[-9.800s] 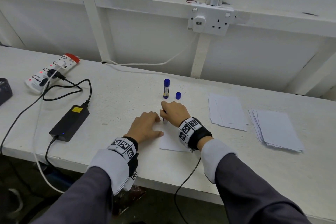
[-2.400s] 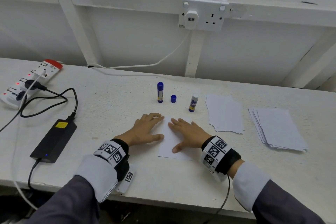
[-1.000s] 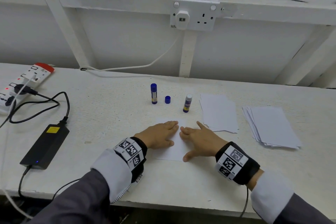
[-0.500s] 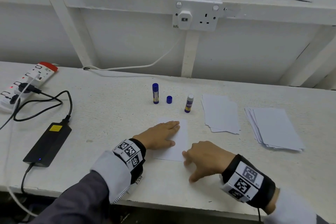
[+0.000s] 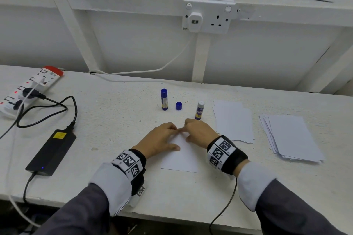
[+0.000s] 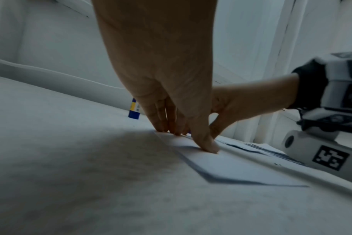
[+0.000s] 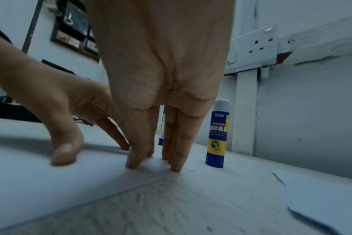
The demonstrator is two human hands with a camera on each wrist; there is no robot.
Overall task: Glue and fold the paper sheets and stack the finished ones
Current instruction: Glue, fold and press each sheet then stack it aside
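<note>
Matt white paper sheet (image 5: 181, 160), rough painted bench (image 5: 114, 120)

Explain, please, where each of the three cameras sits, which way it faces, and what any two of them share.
Head: worn high, looking forward and down at the table, wall socket, both hands and sleeves.
Left wrist: low above the table, looking along the left hand whose fingertips press the folded sheet; the right hand shows beyond.
Right wrist: low, looking along the right hand toward the wall; the left hand enters at left.
Shared: head and right wrist both show the uncapped glue stick.
</note>
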